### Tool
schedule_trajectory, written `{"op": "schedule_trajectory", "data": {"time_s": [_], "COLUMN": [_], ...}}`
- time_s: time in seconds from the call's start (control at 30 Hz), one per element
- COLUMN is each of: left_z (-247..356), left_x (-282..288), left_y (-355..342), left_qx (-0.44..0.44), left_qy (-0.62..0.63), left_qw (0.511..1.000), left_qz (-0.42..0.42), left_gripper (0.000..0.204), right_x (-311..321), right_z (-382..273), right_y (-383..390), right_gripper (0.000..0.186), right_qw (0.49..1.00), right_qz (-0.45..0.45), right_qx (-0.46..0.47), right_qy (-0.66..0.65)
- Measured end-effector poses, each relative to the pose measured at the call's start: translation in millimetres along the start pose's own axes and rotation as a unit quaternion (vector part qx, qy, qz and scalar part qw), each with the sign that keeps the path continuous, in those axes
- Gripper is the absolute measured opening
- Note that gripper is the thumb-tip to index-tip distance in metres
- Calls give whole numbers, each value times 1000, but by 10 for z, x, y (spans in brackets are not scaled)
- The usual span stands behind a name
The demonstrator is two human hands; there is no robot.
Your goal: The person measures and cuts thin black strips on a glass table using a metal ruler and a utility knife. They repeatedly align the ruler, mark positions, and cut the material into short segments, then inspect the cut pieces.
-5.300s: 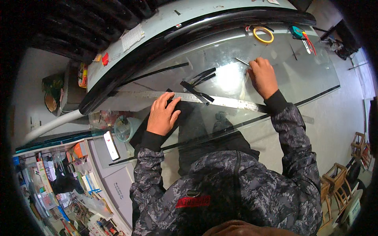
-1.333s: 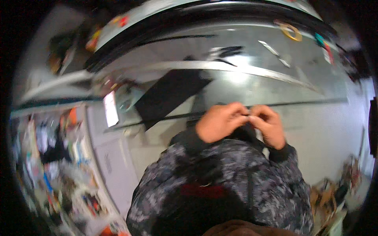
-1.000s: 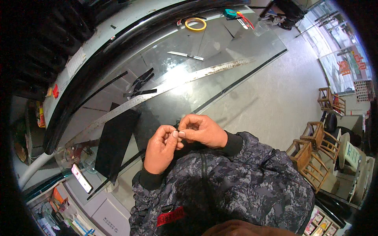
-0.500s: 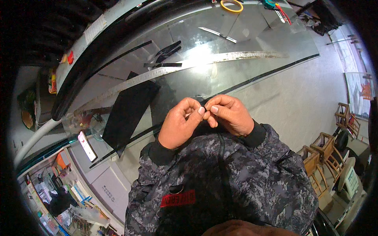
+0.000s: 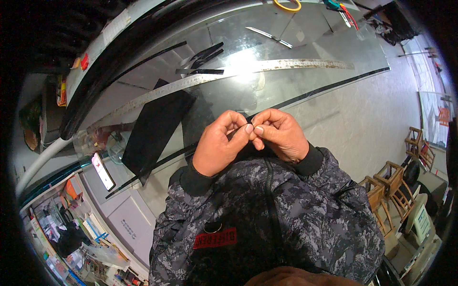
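Close in front of my chest, my left hand (image 5: 220, 145) and my right hand (image 5: 282, 137) meet fingertip to fingertip. Both are closed in a pinch on a small black piece (image 5: 249, 120), mostly hidden by the thumbs and forefingers, so its kind does not show. They are at the near edge of a glass tabletop (image 5: 267, 88). To the left of my left hand lies a black sheet (image 5: 157, 128). Beyond the hands, a long metal ruler (image 5: 300, 64) crosses the glass, with several black strips (image 5: 200, 71) by its left part.
Farther back on the glass lie a slim cutter knife (image 5: 269, 37) and a yellow ring-shaped roll (image 5: 287, 5). A phone (image 5: 103, 171) with a lit screen rests at the left, above a cluttered drawer (image 5: 86, 224). Wooden stools (image 5: 389, 178) stand on the right.
The view has shifted slightly. My hands keep the same pinch together, with the fingers only a little adjusted around the small black piece.
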State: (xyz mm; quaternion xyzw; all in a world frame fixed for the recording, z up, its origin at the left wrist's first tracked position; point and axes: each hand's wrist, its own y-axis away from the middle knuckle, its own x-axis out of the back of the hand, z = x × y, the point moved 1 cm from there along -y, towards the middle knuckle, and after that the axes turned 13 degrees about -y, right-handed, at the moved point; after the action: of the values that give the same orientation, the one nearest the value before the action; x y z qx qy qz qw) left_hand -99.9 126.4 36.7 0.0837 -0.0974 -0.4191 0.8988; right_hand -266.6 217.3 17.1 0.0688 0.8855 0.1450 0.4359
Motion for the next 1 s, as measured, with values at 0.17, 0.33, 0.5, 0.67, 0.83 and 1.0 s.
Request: {"op": "schedule_trajectory", "data": {"time_s": [0.17, 0.33, 0.5, 0.67, 0.83, 1.0], "left_z": [16, 27, 17, 19, 31, 62], "left_x": [0, -1, -11, -10, -16, -8], "left_y": [-22, -11, -22, -36, -38, -39], "left_qx": [4, 11, 18, 21, 23, 16], "left_qy": [10, 41, 54, 55, 71, 62], "left_qw": [1000, 999, 998, 998, 997, 997], "left_qz": [-7, -24, -28, -30, -34, -35], "left_gripper": [12, 13, 12, 11, 11, 12], "right_x": [-7, 5, 11, 16, 26, 29], "right_z": [-18, -14, -23, -41, -34, -30], "right_y": [-2, 4, 10, 2, -6, -14], "right_gripper": [10, 10, 11, 11, 11, 11], "right_qw": [1000, 1000, 1000, 1000, 999, 1000], "right_qz": [1, -3, -7, -6, -19, -18], "right_qx": [5, 10, 13, 11, 14, 13], "right_qy": [-6, -15, -10, -9, -27, -22]}}
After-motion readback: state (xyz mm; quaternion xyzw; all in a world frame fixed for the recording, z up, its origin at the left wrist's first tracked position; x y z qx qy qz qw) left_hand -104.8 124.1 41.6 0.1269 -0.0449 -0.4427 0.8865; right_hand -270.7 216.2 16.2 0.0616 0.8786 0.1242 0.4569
